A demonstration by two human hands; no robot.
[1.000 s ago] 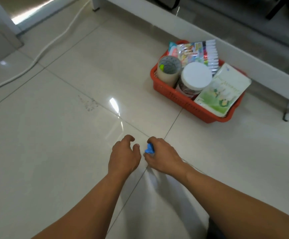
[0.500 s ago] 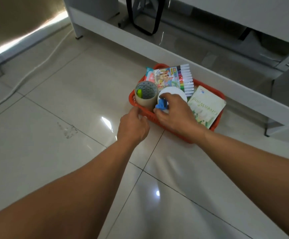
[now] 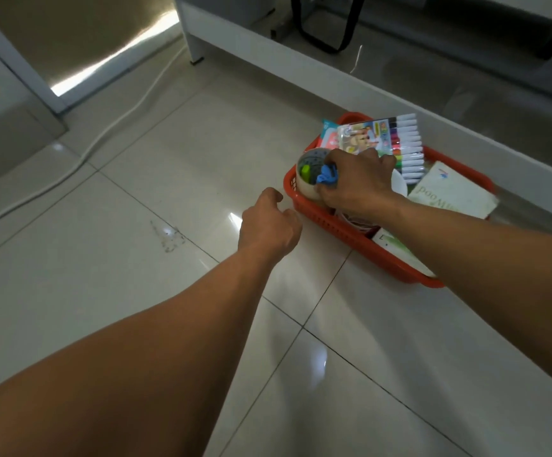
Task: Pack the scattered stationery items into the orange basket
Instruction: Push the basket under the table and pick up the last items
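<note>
The orange basket stands on the tiled floor at the right, against a white rail. In it are a roll of tape with a green piece inside, a pack of colour markers, a white lid mostly hidden by my hand, and a white booklet. My right hand is over the basket and pinches a small blue item right above the tape roll. My left hand hovers just left of the basket rim, fingers loosely curled, holding nothing.
A white cable runs across the floor at the left. The white rail of a piece of furniture passes behind the basket, with a white leg at its left end. A smudge marks the tile.
My right hand lifted the blue item off the floor and carried it over the basket, now to the tape roll. My left hand followed to the basket's edge.
</note>
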